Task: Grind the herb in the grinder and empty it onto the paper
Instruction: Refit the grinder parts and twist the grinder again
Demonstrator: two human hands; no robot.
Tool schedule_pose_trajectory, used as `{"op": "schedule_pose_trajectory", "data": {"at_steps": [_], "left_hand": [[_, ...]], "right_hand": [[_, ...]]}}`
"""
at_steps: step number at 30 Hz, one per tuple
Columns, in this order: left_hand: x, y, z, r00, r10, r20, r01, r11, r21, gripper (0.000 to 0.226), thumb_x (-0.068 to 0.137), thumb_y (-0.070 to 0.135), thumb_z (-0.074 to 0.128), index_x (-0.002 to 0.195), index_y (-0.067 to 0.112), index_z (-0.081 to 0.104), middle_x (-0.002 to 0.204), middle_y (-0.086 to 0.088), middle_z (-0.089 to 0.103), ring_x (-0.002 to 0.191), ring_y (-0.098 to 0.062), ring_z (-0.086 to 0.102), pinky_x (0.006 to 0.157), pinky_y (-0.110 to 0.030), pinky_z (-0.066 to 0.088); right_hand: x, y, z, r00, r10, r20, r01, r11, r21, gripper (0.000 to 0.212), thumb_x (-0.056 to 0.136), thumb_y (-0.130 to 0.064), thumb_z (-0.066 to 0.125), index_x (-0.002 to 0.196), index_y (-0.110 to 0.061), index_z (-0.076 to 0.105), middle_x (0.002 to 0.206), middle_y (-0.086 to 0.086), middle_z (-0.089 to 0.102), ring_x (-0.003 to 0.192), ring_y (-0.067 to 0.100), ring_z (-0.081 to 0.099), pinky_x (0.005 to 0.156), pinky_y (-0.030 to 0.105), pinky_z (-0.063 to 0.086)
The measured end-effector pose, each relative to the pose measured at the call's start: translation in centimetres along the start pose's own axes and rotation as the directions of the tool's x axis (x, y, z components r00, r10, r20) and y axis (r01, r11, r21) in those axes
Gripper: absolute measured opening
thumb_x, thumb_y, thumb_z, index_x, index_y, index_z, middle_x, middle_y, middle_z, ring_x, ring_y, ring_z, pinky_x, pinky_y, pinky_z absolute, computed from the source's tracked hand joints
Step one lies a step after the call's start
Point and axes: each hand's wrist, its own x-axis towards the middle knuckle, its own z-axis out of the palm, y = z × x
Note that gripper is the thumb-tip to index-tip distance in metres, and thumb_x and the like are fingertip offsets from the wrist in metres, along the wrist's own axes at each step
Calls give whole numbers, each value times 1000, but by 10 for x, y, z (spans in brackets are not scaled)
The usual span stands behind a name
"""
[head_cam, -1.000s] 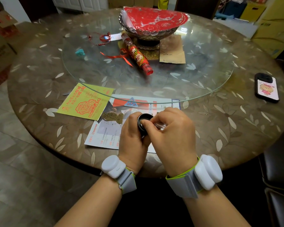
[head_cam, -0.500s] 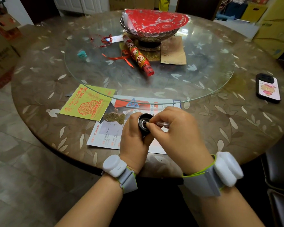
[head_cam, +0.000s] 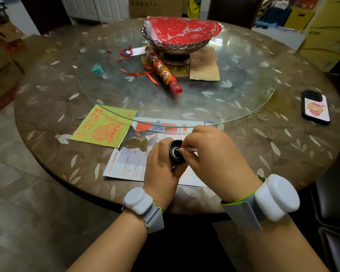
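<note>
Phone [head_cam: 316, 108] at table [head_cam: 283, 146] right edge; red tube [head_cam: 164, 72] on glass turntable [head_cam: 243, 91].

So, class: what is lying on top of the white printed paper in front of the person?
A pile of ground herb sits on the paper. Both hands hold the black grinder above it, hiding the paper's right part.

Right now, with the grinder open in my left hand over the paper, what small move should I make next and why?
Probably keep the black round grinder tilted in your left hand and sweep the small clear tool pinched in your right hand around its inside. The tool's tip is already at the opening, and a pile of ground herb lies on the printed paper sheet beside it, so loosened bits should land there.
</note>
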Motion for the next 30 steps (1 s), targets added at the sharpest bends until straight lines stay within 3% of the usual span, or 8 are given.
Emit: {"op": "schedule_pose_trajectory", "data": {"at_steps": [8, 13, 20, 27, 30], "left_hand": [[-1, -3, 1, 1000, 14, 0, -14, 1000, -16, 36, 84, 38, 56, 112, 19, 44, 96, -15, 58, 82, -35, 55, 69, -50, 46], [-1, -3, 3, 1000, 27, -3, -27, 1000, 8, 35, 84, 36, 54, 113, 18, 43, 96, -14, 58, 81, -35, 55, 68, -50, 47], [-1, -4, 3, 1000, 25, -11, -25, 999, 32, 34, 85, 33, 54, 113, 18, 42, 96, -14, 60, 80, -34, 56, 68, -46, 47], [-2, -11, 6, 1000, 3, -1, -3, 997, 72, 47, 77, 8, 71, 113, 18, 43, 95, -12, 59, 79, -32, 55, 68, -47, 46], [-1, -10, 7, 1000, -8, -9, 9, 998, 55, 41, 81, 15, 68, 113, 19, 43, 96, -12, 60, 81, -32, 56, 69, -48, 46]], "right_hand": [[0, -4, -1, 999, -54, 10, 54, 994, -100, 6, 68, -11, 64, 62, -10, 64, 63, 7, 55, 61, 32, 53, 49, 37, 46], [-1, -7, 0, 999, -45, -26, 41, 990, -135, 12, 62, -6, 70, 57, -10, 60, 59, 7, 53, 56, 33, 50, 47, 32, 40], [-4, -11, 4, 991, -46, -125, 28, 989, -145, 19, 59, -6, 68, 52, -11, 52, 56, 7, 49, 54, 32, 49, 52, 30, 24], [-5, -16, 8, 979, -27, -201, -4, 989, -151, 13, 59, -7, 62, 52, -11, 52, 56, 8, 49, 54, 31, 47, 55, 30, 20], [-5, -16, 13, 979, -18, -204, -10, 990, -138, 13, 62, -7, 62, 53, -11, 52, 57, 9, 50, 55, 32, 48, 54, 30, 23]]}}
